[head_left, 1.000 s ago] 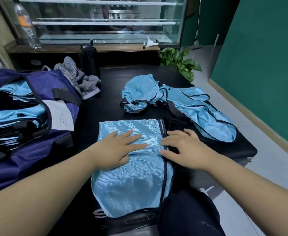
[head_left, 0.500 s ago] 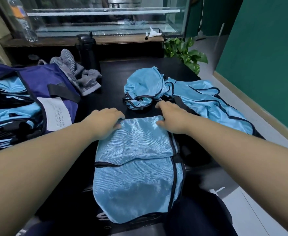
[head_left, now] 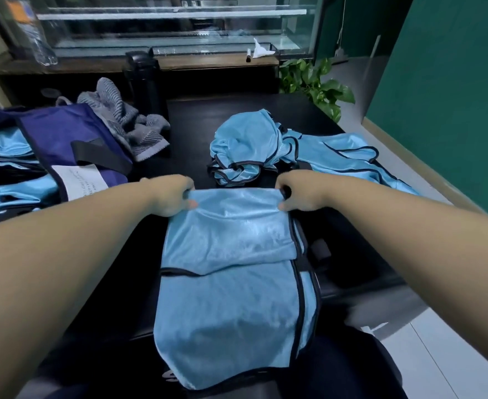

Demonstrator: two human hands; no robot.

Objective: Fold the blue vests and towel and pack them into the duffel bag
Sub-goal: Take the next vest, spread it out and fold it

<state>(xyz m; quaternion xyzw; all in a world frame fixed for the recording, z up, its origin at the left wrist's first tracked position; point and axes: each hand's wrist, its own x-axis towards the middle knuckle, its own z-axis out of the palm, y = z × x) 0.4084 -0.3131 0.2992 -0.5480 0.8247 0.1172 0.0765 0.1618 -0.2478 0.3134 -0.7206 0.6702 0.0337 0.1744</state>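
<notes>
Half-folded blue vest (head_left: 231,283), black-trimmed, flat on counter (head_left: 188,133), far corners pinched. Crumpled vests (head_left: 245,148) just beyond it. Grey striped towel (head_left: 127,122) bunched far-left of it, against purple duffel bag (head_left: 64,133), open, holding folded vests.

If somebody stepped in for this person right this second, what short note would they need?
Left hand and right hand each pinch a far corner of the half-folded vest lying on the black table.
Duffel bag sits open at the left with folded vests already inside.
Two unfolded vests: one crumpled, one spread out, both behind the hands.
Grey towel lies bunched beside the bag, unfolded.
Left: finish this fold, pack it, then the other two vests and the towel.
</notes>
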